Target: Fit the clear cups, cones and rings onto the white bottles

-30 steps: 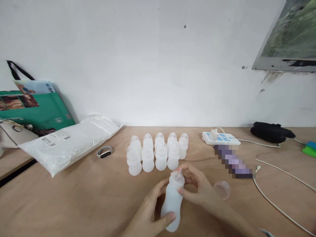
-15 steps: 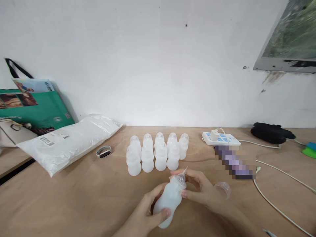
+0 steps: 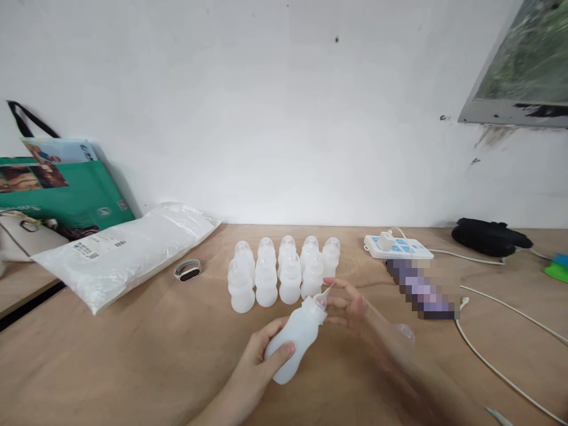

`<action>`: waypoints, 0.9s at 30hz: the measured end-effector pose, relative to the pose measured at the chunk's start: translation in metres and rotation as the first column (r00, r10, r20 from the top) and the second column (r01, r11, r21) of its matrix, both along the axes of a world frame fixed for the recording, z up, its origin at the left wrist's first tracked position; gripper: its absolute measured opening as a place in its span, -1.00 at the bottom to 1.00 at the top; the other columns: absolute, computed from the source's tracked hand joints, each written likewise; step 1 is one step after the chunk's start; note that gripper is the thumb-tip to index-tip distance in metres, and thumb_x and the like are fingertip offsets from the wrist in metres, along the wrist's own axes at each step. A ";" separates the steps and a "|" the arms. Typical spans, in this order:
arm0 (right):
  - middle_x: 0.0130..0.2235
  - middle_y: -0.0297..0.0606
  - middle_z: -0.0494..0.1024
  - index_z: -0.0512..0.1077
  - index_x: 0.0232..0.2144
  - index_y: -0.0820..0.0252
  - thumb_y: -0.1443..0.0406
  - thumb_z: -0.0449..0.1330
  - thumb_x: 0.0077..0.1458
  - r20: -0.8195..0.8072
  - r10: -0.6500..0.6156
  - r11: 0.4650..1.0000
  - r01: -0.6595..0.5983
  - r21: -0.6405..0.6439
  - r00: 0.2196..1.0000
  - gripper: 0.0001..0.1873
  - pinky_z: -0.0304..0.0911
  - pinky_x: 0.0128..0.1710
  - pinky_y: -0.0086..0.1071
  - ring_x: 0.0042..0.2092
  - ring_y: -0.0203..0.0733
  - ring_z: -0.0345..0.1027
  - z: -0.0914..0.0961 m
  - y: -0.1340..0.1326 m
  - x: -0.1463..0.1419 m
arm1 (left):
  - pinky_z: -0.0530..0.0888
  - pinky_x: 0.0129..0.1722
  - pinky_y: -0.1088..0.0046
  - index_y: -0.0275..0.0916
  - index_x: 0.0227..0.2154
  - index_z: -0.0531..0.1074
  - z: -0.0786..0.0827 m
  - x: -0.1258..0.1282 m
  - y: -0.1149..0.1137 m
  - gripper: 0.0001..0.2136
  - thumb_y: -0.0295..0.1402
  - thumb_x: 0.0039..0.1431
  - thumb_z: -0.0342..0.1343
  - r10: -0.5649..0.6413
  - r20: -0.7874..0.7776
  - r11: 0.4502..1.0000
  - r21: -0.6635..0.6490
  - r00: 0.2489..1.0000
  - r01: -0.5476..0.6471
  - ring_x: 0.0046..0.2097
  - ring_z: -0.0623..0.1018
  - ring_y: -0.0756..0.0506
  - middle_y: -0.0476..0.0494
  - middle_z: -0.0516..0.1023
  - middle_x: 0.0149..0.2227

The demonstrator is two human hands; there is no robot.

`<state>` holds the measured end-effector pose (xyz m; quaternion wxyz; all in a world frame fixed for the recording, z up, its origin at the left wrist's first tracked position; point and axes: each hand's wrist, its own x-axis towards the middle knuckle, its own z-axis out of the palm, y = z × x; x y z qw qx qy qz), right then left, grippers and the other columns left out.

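Note:
A frosted white baby bottle (image 3: 295,343) leans up to the right above the table, and my left hand (image 3: 261,355) is wrapped round its body. On its neck sits a clear teat (image 3: 321,299) with a thin, pointed tip. Just right of the teat is my right hand (image 3: 355,305), fingers stretched out and apart, partly blurred; whether a fingertip touches the teat I cannot tell. A clear dome cap (image 3: 405,335) lies on the table beyond the right forearm, partly covered by it. Several similar bottles (image 3: 266,284) with dome caps stand upright in two rows behind my hands.
To the left lie a white plastic parcel (image 3: 133,248) and a wristband (image 3: 188,271). A power strip (image 3: 398,247), a blurred-out purple object (image 3: 421,293), a black case (image 3: 490,238) and white cables (image 3: 497,370) occupy the right side. A green bag (image 3: 89,189) leans on the wall.
My right hand has let go of the bottle's neck, its fingers opening out to the right. My left hand has shifted the bottle slightly left and up.

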<state>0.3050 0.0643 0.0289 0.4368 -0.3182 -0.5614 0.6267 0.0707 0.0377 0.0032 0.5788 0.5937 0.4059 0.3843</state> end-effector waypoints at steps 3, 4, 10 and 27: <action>-0.58 -0.38 0.45 0.34 -0.06 0.12 -0.22 0.05 0.16 0.042 -0.209 0.978 0.209 0.006 0.977 -0.39 0.28 -0.04 -0.10 -0.26 -0.01 0.50 0.003 0.002 0.004 | 0.35 0.11 0.17 -0.22 0.10 0.44 0.002 0.000 0.002 -0.41 0.09 0.13 0.15 0.037 0.015 0.999 0.001 0.999 -0.037 0.10 0.45 -0.31 -0.25 0.53 0.08; -0.69 -0.47 0.30 0.39 -0.14 0.15 -0.17 0.06 0.19 0.064 -0.268 0.963 0.268 0.010 0.961 -0.46 0.30 -0.12 -0.15 -0.35 -0.04 0.48 0.003 0.001 0.005 | 0.36 0.10 0.17 -0.22 0.09 0.44 0.004 0.000 0.002 -0.42 0.09 0.15 0.13 0.036 0.019 0.999 0.002 0.999 -0.036 0.10 0.45 -0.31 -0.24 0.54 0.06; -0.15 -0.19 0.57 0.39 -0.01 0.07 0.08 0.40 -0.03 0.060 -0.136 0.985 0.128 0.119 0.989 -0.45 0.33 -0.11 -0.21 -0.12 -0.08 0.46 0.002 -0.001 0.004 | 0.44 -0.15 0.33 -0.23 0.03 0.49 0.009 0.001 -0.002 -0.42 0.12 0.12 0.15 -0.072 0.084 0.994 -0.076 0.994 0.078 -0.15 0.54 -0.19 -0.15 0.60 -0.23; -0.61 -0.50 0.14 0.17 -0.58 0.12 0.13 0.22 -0.06 0.317 -0.324 0.945 0.290 0.149 0.891 -0.68 -0.11 -0.55 -0.46 -0.54 -0.36 -0.06 -0.014 -0.022 -0.031 | 0.50 -0.03 0.22 -0.14 0.19 0.31 -0.001 -0.003 -0.015 -0.51 -0.42 0.17 0.09 0.092 -0.528 0.819 0.522 0.844 0.237 -0.02 0.53 -0.28 -0.24 0.54 0.02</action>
